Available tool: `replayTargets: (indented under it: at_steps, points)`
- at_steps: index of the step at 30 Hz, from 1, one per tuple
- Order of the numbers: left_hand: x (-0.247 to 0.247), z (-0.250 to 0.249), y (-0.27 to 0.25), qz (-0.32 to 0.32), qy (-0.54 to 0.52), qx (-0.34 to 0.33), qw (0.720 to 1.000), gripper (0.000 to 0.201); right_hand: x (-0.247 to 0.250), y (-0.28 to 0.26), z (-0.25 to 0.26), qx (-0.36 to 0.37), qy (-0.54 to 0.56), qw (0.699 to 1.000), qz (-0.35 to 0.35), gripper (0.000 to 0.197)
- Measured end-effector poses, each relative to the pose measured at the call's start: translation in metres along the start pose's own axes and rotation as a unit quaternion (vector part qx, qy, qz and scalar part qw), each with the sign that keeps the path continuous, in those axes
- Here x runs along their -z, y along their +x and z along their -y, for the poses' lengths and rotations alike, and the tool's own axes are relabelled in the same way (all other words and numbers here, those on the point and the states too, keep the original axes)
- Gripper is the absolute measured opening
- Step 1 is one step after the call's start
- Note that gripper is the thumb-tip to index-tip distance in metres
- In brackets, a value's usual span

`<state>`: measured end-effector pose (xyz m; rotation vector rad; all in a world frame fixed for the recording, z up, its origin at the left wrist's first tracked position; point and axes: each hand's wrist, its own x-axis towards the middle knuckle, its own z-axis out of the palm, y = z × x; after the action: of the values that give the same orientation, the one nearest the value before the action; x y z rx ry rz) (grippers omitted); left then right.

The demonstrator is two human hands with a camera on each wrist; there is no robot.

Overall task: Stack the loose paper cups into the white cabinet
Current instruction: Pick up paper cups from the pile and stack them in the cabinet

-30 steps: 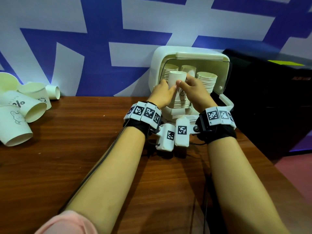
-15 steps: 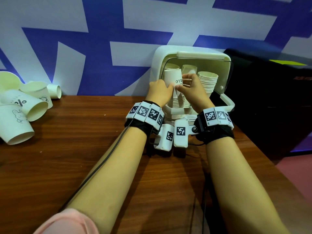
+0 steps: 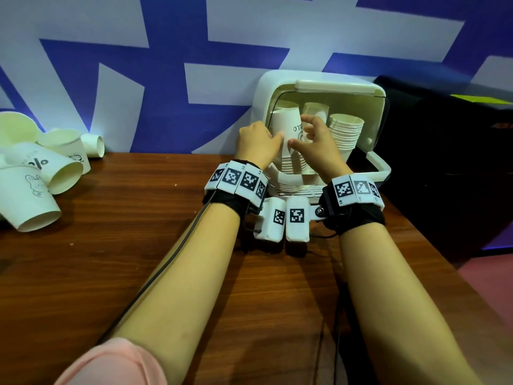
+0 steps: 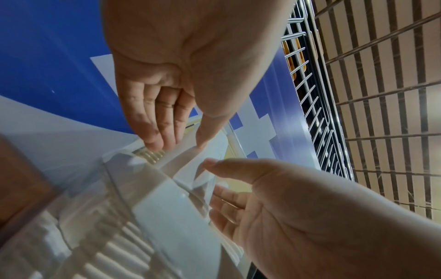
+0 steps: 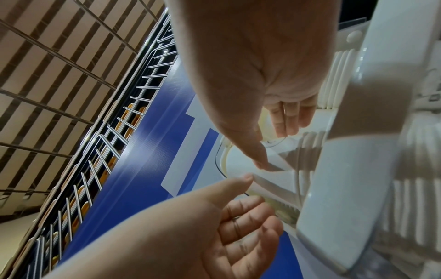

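The white cabinet (image 3: pixel 263 90) stands open at the back of the wooden table (image 3: pixel 111 245). A paper cup printed "ELLO" (image 3: pixel 287 123) sits upside down on top of the left stack inside it. My left hand (image 3: pixel 277 137) touches the cup's left side with nearly straight fingers, thumb tip on the paper. My right hand (image 3: pixel 302 132) hovers at the cup's right side, fingers relaxed and spread, thumb near the wall. In the left wrist view the left hand (image 4: pixel 176 145) and right hand (image 4: pixel 214 177) both look open. Loose cups (image 3: pixel 30 195) lie at the far left.
Inside the cabinet, a tall stack (image 3: pixel 345 132) stands at the right and another (image 3: pixel 315 109) behind. Its door (image 3: pixel 380 168) hangs down in front. A black box (image 3: pixel 444 162) stands right of the cabinet. More loose cups (image 3: pixel 63 173) lie against the blue-and-white wall.
Both hands carried the cup into the cabinet and lowered it onto the left stack. Their grip has loosened; the right fingers have lifted off the cup.
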<state>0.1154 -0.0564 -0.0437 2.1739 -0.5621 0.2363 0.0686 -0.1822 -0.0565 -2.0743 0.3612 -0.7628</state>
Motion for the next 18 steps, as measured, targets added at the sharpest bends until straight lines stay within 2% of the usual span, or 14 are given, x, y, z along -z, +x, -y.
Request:
replayTargets:
  at_steps: [5,8,12,18]
  points:
    - [0.006,-0.001,0.000,0.014,-0.028,-0.007,1.000,0.024,0.002,0.000,0.004,-0.018,0.008,1.000,-0.019,0.060]
    - [0.008,-0.002,0.001,0.024,-0.040,0.000,0.999,0.029,0.004,0.000,0.006,-0.019,0.014,0.999,-0.024,0.063]
    - [0.010,-0.003,0.002,0.029,-0.075,0.004,0.997,0.025,0.006,0.000,0.007,-0.026,0.016,0.999,-0.023,0.066]
    - [0.012,-0.004,0.000,0.037,-0.090,0.004,0.995,0.027,0.005,-0.001,0.007,-0.030,0.020,0.999,-0.031,0.084]
